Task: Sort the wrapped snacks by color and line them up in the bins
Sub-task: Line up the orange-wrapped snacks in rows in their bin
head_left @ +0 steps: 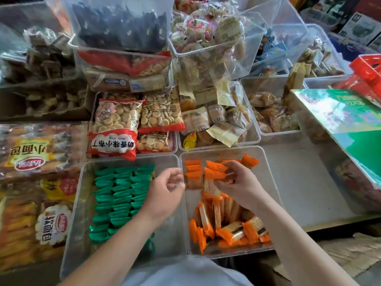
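bins side by side: left clear bin (80, 223) holds green snacks (121, 195) in neat rows, right clear bin (266, 178) holds orange snacks (231, 232), partly lined up. left hand (165, 193) hovers loosely curled, holding nothing; right hand (241, 182) pinches a single orange snack (210, 188).

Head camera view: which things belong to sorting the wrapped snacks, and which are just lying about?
In the job: green snacks, orange snacks, left bin, right bin, left hand, right hand gripping orange snacks.
Lying about: biscuit bags, bread bags, green box, red crate.
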Available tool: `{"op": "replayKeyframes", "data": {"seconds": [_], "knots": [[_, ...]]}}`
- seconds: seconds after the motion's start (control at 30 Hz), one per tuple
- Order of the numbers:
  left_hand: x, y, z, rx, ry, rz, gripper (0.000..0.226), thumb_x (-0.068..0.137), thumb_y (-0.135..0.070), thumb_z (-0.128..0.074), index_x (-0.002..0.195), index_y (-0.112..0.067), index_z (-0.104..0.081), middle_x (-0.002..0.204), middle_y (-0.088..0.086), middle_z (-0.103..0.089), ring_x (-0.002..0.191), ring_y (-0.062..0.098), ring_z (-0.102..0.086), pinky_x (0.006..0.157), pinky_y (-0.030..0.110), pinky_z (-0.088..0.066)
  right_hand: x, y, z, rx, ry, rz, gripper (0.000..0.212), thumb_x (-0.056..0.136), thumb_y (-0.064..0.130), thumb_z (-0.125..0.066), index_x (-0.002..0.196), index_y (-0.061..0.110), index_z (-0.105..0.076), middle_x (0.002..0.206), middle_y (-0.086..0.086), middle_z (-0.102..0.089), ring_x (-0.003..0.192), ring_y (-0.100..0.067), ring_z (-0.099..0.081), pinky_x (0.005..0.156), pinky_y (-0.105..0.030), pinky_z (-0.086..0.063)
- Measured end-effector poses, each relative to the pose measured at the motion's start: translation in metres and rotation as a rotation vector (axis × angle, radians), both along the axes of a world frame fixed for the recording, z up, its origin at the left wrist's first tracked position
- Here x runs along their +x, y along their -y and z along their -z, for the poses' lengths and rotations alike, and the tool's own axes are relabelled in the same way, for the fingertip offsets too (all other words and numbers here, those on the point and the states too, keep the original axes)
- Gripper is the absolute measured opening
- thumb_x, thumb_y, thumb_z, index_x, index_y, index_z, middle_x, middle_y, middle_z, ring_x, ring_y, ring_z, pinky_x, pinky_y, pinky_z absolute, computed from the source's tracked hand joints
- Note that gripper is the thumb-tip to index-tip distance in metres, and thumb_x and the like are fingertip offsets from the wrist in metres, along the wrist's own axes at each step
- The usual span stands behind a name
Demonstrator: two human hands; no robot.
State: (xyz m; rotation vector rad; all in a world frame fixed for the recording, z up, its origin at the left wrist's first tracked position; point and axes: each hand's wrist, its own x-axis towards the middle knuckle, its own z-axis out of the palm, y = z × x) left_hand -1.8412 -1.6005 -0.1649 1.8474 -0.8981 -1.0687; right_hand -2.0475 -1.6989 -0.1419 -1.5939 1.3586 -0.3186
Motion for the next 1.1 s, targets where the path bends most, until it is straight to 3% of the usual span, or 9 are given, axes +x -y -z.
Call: {"op": "replayKeyframes", "data": {"seconds": [0.13, 0.23, 0.37, 0.5, 0.63, 0.77, 0.83, 0.93, 1.1], "knots": [[0.017, -0.007, 0.010, 0.063, -0.039, -0.056, 0.036, 0.095, -0.008, -0.070, 0.119, -0.034, -0.063, 0.112, -0.009, -0.071, 0.104, 0.007, -0.067, 0.100, 0.034, -0.057, 0.027, 0.012, 0.026, 0.058, -0.052, -0.107, 0.042, 0.089, 0.006, -0.077, 0.122, 0.026, -0.061, 0.104, 0.012, -0.067, 0.087, 0.003, -0.067, 0.069, -0.009, -0.051], [0.017, -0.011, 0.018, 0.091, -0.083, -0.055, 0.035, 0.096, -0.011, -0.070, 0.118, -0.038, -0.064, 0.112, -0.011, -0.072, 0.103, 0.010, -0.069, 0.098, 0.037, -0.059, 0.035, 0.006, 0.055, 0.109, -0.063, -0.131, 0.047, 0.089, 0.003, -0.074, 0.124, 0.031, -0.062, 0.111, 0.009, -0.069, 0.099, -0.004, -0.069, 0.081, -0.018, -0.056], [0.014, -0.011, 0.024, 0.124, -0.098, -0.033, 0.035, 0.096, -0.010, -0.069, 0.118, -0.037, -0.064, 0.114, -0.010, -0.071, 0.103, 0.009, -0.069, 0.099, 0.034, -0.058, 0.044, -0.001, 0.084, 0.058, -0.130, -0.141, 0.050, 0.090, 0.012, -0.077, 0.133, 0.031, -0.061, 0.126, 0.005, -0.053, 0.115, -0.012, -0.055, 0.088, -0.011, -0.041], [0.010, -0.009, 0.023, 0.132, -0.085, 0.014, 0.032, 0.098, -0.011, -0.067, 0.123, -0.032, -0.065, 0.114, -0.010, -0.069, 0.100, 0.007, -0.067, 0.091, 0.019, -0.055, 0.056, -0.003, 0.095, -0.012, -0.128, -0.101, 0.051, 0.089, 0.008, -0.074, 0.134, 0.026, -0.058, 0.124, 0.003, -0.059, 0.113, -0.013, -0.058, 0.093, -0.022, -0.047], [0.009, -0.012, 0.026, 0.141, -0.061, 0.021, 0.032, 0.098, -0.012, -0.067, 0.124, -0.031, -0.066, 0.113, -0.013, -0.070, 0.101, 0.006, -0.067, 0.092, 0.020, -0.056, 0.058, -0.007, 0.098, -0.005, -0.135, -0.045, 0.053, 0.086, 0.003, -0.072, 0.129, 0.029, -0.058, 0.123, 0.006, -0.061, 0.114, -0.014, -0.061, 0.098, -0.035, -0.056], [0.008, -0.011, 0.027, 0.132, -0.039, 0.020, 0.032, 0.098, -0.013, -0.067, 0.124, -0.031, -0.066, 0.112, -0.013, -0.070, 0.100, 0.004, -0.067, 0.092, 0.020, -0.056, 0.059, -0.009, 0.091, 0.061, -0.077, 0.026, 0.062, 0.090, -0.002, -0.069, 0.137, 0.031, -0.046, 0.112, 0.015, -0.062, 0.102, -0.005, -0.065, 0.070, -0.010, -0.053], [0.007, -0.012, 0.027, 0.130, -0.023, 0.031, 0.031, 0.098, -0.013, -0.066, 0.123, -0.032, -0.066, 0.111, -0.014, -0.070, 0.099, 0.004, -0.067, 0.091, 0.019, -0.055, 0.064, -0.010, 0.080, 0.084, -0.048, 0.038, 0.066, 0.089, -0.001, -0.072, 0.142, 0.027, -0.045, 0.110, 0.017, -0.058, 0.103, -0.003, -0.063, 0.068, -0.004, -0.047], [0.005, -0.016, 0.029, 0.122, 0.010, 0.058, 0.028, 0.098, -0.013, -0.066, 0.116, -0.035, -0.067, 0.103, -0.013, -0.070, 0.089, 0.002, -0.066, 0.085, 0.017, -0.055, 0.055, -0.014, 0.061, 0.053, -0.025, 0.060, 0.051, 0.089, 0.001, -0.075, 0.125, 0.030, -0.055, 0.105, 0.021, -0.059, 0.094, 0.006, -0.058, 0.072, -0.006, -0.047], [0.000, -0.023, 0.043, 0.174, 0.053, 0.148, 0.022, 0.096, -0.016, -0.067, 0.106, -0.035, -0.069, 0.081, -0.014, -0.063, 0.065, -0.003, -0.055, 0.072, 0.018, -0.049, 0.027, -0.038, 0.065, -0.053, -0.300, -0.085, 0.011, 0.091, 0.026, -0.075, 0.099, 0.023, -0.068, 0.090, 0.009, -0.068, 0.084, -0.015, -0.064, 0.073, -0.029, -0.056]]}}
